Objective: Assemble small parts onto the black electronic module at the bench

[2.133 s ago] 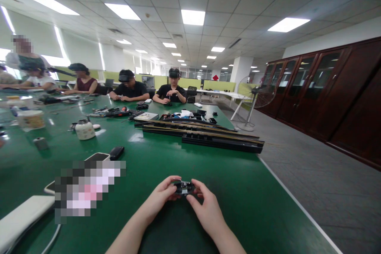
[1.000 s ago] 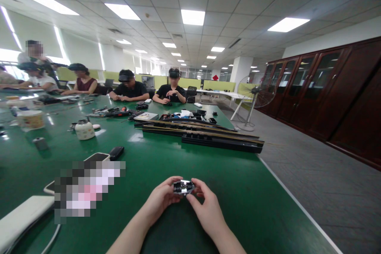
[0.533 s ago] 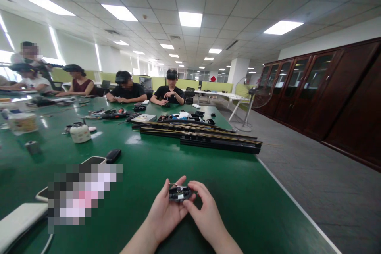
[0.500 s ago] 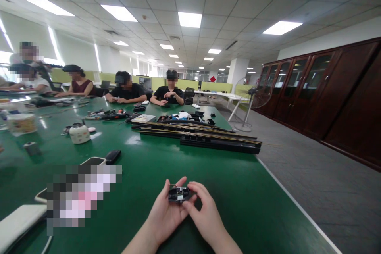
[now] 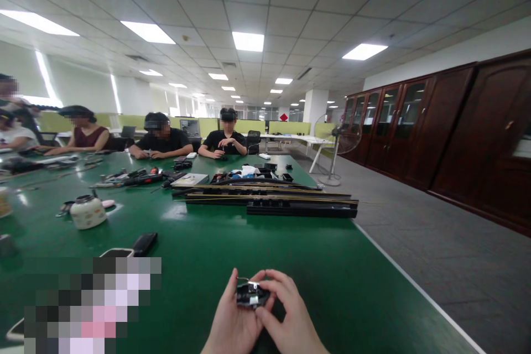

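Between my hands is a small black housing [image 5: 251,295] with its inner parts showing, a pale patch on its near side and a shiny metal bit on top. A thin wire sticks out at its upper left, close to my left thumb. My left hand [image 5: 235,318] cradles the housing from below and the left, palm up. From the right, my right hand [image 5: 288,307] grips its edge between thumb and fingers. The fingertips hide its right end. What kind of device it is I cannot tell.
Beyond my hands, long black rails [image 5: 302,208] with thin brass-coloured rods lie across the green table [image 5: 199,254]. A patterned jar [image 5: 88,213] and a dark phone-like object [image 5: 145,243] are at left. Tools [image 5: 141,177] lie farther back. Several people sit across the table.
The view has tilted up and swung slightly right, so my hands appear lower in the picture. Both hands keep hold of the black housing, with little change in grip.
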Demonstrator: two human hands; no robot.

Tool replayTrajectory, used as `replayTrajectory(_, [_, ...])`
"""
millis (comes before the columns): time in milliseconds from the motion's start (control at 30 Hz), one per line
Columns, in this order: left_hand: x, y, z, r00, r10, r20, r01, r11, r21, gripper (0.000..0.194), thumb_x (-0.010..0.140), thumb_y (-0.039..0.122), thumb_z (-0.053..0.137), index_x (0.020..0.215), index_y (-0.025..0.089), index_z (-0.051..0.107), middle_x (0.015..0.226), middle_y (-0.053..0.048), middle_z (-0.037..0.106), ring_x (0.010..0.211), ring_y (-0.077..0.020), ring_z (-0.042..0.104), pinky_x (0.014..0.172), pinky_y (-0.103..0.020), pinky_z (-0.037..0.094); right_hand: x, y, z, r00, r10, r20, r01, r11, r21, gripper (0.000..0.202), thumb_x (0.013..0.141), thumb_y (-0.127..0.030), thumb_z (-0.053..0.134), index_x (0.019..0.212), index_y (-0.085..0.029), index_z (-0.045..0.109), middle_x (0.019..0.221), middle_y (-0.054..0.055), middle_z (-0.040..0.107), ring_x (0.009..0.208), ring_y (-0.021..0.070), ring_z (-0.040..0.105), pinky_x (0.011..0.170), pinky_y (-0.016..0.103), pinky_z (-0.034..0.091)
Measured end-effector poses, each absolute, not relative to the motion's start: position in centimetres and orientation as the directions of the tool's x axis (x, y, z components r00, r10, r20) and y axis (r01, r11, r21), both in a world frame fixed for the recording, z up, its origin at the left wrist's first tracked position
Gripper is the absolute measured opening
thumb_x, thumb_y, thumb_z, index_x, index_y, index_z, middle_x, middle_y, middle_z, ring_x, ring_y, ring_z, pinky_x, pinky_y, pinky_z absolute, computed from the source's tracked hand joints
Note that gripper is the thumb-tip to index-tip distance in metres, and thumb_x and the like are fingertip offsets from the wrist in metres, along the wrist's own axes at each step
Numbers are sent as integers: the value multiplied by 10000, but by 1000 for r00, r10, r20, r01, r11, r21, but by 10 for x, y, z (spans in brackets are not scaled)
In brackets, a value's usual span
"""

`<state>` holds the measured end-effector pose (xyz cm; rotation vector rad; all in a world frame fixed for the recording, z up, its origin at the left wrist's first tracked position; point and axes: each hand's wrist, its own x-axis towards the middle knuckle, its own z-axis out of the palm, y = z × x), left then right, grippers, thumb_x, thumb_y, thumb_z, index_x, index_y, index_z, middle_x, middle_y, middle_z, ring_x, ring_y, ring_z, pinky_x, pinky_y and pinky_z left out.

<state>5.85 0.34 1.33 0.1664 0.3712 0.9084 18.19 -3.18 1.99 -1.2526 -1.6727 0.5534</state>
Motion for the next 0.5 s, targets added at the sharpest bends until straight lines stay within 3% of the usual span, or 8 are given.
replayTrajectory(267, [60,4,13,512,787,-343,-741,607,288,333,820,327,420,754,61,611,717,-85,653,638,-153,613,663,-317,499,183,-31,22,-53,941,334,571,303,-763,331,585,-69,606,858,-247,658,1135,63,559,1106,242,458,948,394,337])
replayTrajectory(500, [61,6,6,524,775,-353,-709,627,324,312,819,325,412,759,84,600,693,-82,642,654,-180,619,668,-341,484,184,-31,23,-78,953,294,572,284,-770,252,639,-108,582,848,-231,649,1112,64,568,1100,221,459,946,367,338])
